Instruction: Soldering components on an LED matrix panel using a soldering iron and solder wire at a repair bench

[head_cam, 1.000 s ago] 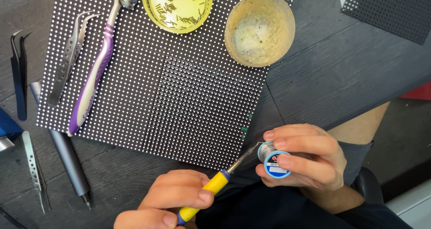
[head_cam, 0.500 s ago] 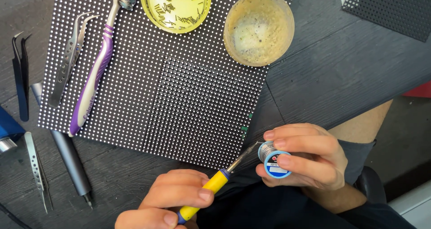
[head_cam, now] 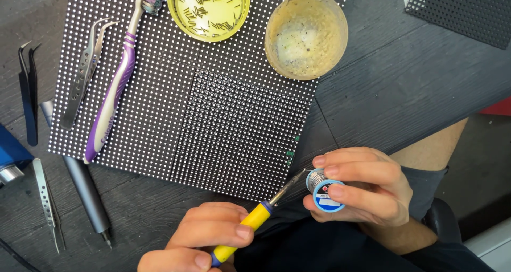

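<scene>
Head view: nothing has shifted; our left hand [head_cam: 205,237] still grasps the soldering iron [head_cam: 255,218], tip at the solder spool [head_cam: 324,191] pinched in our right hand [head_cam: 362,189] off the bench's near edge.

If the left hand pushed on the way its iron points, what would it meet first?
Likely the solder spool in the right hand. The left hand aims the iron up and right, its tip already at the spool; depth is unclear.
</scene>
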